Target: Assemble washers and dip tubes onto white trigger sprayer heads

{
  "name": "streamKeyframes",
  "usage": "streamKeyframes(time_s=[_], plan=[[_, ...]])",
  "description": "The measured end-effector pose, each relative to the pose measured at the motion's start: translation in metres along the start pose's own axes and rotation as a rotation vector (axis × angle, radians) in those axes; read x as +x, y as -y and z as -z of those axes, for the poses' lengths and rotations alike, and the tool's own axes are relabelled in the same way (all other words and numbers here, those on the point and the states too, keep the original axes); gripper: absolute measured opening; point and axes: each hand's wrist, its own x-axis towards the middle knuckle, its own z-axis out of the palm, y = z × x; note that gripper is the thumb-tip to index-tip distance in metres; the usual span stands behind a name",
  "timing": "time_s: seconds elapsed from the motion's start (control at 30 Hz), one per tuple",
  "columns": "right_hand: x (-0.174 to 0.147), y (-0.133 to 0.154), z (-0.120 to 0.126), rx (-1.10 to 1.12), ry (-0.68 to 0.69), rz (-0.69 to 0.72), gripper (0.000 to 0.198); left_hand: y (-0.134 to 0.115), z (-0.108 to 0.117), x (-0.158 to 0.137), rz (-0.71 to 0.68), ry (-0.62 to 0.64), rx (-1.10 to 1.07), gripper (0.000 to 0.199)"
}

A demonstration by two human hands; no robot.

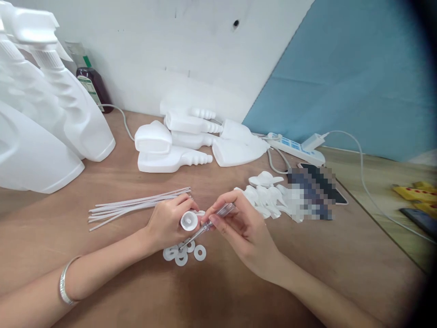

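Note:
My left hand (166, 224) is closed around a white plastic sprayer part with a round, hollow collar (189, 221) that faces up toward me. In my right hand (249, 239) is a small screwdriver (206, 226) with a clear handle, gripped between thumb and fingers. Its metal shaft slants down to the left, and the tip is at several flat white ring washers (200, 253) on the table. Whether the tip touches a washer I cannot tell. Thin white tubes (126, 207) lie in a bundle just left of my left hand.
White spray bottles (77, 107) stand at the left, near a dark bottle (94, 86). More white bottles (170, 159) lie along the wall. White trigger parts (266, 196) are piled at right, beside a phone (336, 193) and a power strip (297, 148) with cables.

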Motion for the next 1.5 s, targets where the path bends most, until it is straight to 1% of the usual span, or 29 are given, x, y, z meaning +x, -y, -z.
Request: streamKeyframes(time_s=[0.07, 0.17, 0.23, 0.27, 0.3, 0.37, 0.43, 0.53, 0.63, 0.7, 0.77, 0.83, 0.97, 1.03, 1.1, 1.17, 1.27, 1.37, 1.43, 1.5], plan=[[-0.003, -0.001, -0.001, -0.031, 0.002, 0.053, 0.007, 0.000, 0.001, 0.000, -0.005, 0.010, -0.004, 0.019], [-0.007, 0.002, -0.004, -0.009, -0.041, 0.103, 0.017, 0.000, 0.002, 0.002, -0.022, 0.012, -0.034, 0.020], [-0.011, 0.006, -0.007, 0.021, -0.048, 0.096, 0.024, -0.001, 0.003, 0.004, -0.070, 0.032, -0.048, 0.021], [-0.012, 0.009, -0.008, 0.032, -0.022, 0.077, 0.026, -0.002, 0.003, 0.006, -0.100, 0.043, -0.042, 0.022], [-0.013, 0.012, -0.008, 0.031, 0.024, 0.051, 0.027, -0.002, 0.003, 0.008, -0.126, 0.056, -0.025, 0.023], [-0.015, 0.018, -0.007, -0.027, 0.175, 0.003, 0.029, -0.005, 0.000, 0.012, -0.165, 0.089, 0.031, 0.025], [-0.016, 0.025, -0.004, -0.179, 0.343, -0.002, 0.029, -0.008, -0.006, 0.018, -0.194, 0.135, 0.086, 0.024], [-0.019, 0.032, 0.001, -0.456, 0.538, 0.062, 0.033, -0.015, -0.019, 0.031, -0.212, 0.210, 0.087, 0.026], [-0.023, 0.035, 0.002, -0.665, 0.650, 0.123, 0.036, -0.023, -0.030, 0.046, -0.165, 0.240, -0.019, 0.037], [-0.026, 0.035, 0.002, -0.796, 0.679, 0.143, 0.033, -0.027, -0.034, 0.053, -0.099, 0.240, -0.099, 0.044], [-0.028, 0.035, 0.002, -0.899, 0.685, 0.149, 0.028, -0.028, -0.036, 0.057, -0.039, 0.227, -0.143, 0.052], [-0.027, 0.034, 0.005, -0.970, 0.680, 0.151, 0.021, -0.026, -0.034, 0.058, -0.014, 0.214, -0.142, 0.060], [-0.022, 0.031, 0.018, -1.079, 0.682, 0.142, 0.007, -0.016, -0.021, 0.057, -0.055, 0.217, -0.123, 0.076], [-0.019, 0.026, 0.024, -1.139, 0.691, 0.138, 0.008, -0.011, -0.008, 0.053, -0.060, 0.236, -0.134, 0.082], [-0.017, 0.019, 0.026, -1.191, 0.659, 0.141, 0.009, -0.009, 0.008, 0.046, -0.022, 0.256, -0.157, 0.087], [-0.018, 0.011, 0.024, -1.253, 0.627, 0.176, 0.011, -0.009, 0.023, 0.034, 0.025, 0.278, -0.194, 0.096], [-0.019, -0.001, 0.015, -1.362, 0.615, 0.214, 0.020, -0.015, 0.040, 0.015, 0.085, 0.333, -0.269, 0.114], [-0.018, -0.010, 0.006, -1.444, 0.573, 0.162, 0.030, -0.022, 0.046, 0.001, 0.106, 0.407, -0.357, 0.124], [-0.017, -0.015, 0.003, -1.482, 0.490, 0.128, 0.034, -0.025, 0.046, -0.004, 0.105, 0.443, -0.407, 0.128], [-0.016, -0.018, 0.003, -1.506, 0.392, 0.142, 0.036, -0.028, 0.046, -0.007, 0.115, 0.459, -0.430, 0.128]])
